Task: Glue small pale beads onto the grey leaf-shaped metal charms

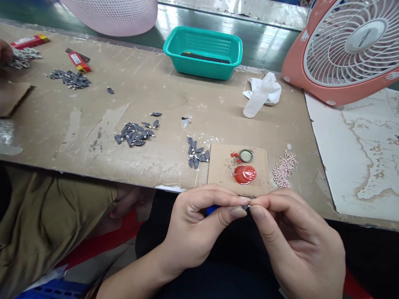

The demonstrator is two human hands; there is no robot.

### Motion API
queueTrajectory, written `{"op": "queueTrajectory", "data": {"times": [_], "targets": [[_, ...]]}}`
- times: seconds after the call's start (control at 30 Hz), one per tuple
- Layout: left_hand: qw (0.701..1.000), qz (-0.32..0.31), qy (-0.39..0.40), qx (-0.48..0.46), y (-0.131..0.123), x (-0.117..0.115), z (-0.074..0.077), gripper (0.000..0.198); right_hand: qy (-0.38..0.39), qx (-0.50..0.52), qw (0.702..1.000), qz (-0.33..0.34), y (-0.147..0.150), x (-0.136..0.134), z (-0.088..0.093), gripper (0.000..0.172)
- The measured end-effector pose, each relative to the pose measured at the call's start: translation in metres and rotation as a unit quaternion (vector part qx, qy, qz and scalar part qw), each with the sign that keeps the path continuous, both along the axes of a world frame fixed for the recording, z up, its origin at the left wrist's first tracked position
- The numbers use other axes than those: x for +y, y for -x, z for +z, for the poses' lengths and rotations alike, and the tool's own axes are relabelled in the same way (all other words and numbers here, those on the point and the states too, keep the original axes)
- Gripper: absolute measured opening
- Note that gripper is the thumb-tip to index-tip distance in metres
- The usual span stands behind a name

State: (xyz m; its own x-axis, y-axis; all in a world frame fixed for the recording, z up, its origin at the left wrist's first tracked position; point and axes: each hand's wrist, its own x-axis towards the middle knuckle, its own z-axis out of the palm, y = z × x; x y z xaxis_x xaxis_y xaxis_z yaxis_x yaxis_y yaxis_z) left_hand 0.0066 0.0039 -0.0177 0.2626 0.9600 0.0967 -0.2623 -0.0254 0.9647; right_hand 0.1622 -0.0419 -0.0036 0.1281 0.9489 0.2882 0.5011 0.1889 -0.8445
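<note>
At the far left we see part of a co-worker's hand point(5, 52) near a grey heap point(24, 57) on the bench point(174, 104). Rightward lie piles of grey pieces point(134, 133). Our left hand point(202, 224) comes up from the bottom edge, forearm slanting right, thumb below and index finger above, pinching a small grey piece point(245, 208) at the bench's near edge; something blue point(212, 209) shows behind its thumb. Just beyond, a cardboard square point(218, 166) bears a red dish point(245, 175) and a bottle cap point(246, 155). Our right hand point(299, 232) angles in from the lower right, fingers curled, thumb and index tips closed together at the piece's right end; we cannot tell what lies between them.
</note>
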Motion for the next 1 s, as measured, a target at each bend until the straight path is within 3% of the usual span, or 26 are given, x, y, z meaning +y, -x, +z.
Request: {"op": "queueTrajectory", "data": {"times": [0.3, 0.6, 1.0], "targets": [[0.996, 0.029, -0.079, 0.040, -0.001, -0.004, -0.004, 0.019, -0.007, -0.006, 1.000, 0.008, 0.003, 0.001, 0.003, 0.012], [0.993, 0.029, -0.111, 0.040, -0.003, -0.001, -0.010, 0.023, 0.006, 0.023, 1.000, 0.019, -0.005, -0.005, -0.010, 0.009], [0.981, 0.029, -0.187, 0.038, -0.002, -0.002, -0.017, 0.027, -0.080, -0.023, 0.996, 0.028, -0.005, -0.002, -0.011, 0.015]]}}
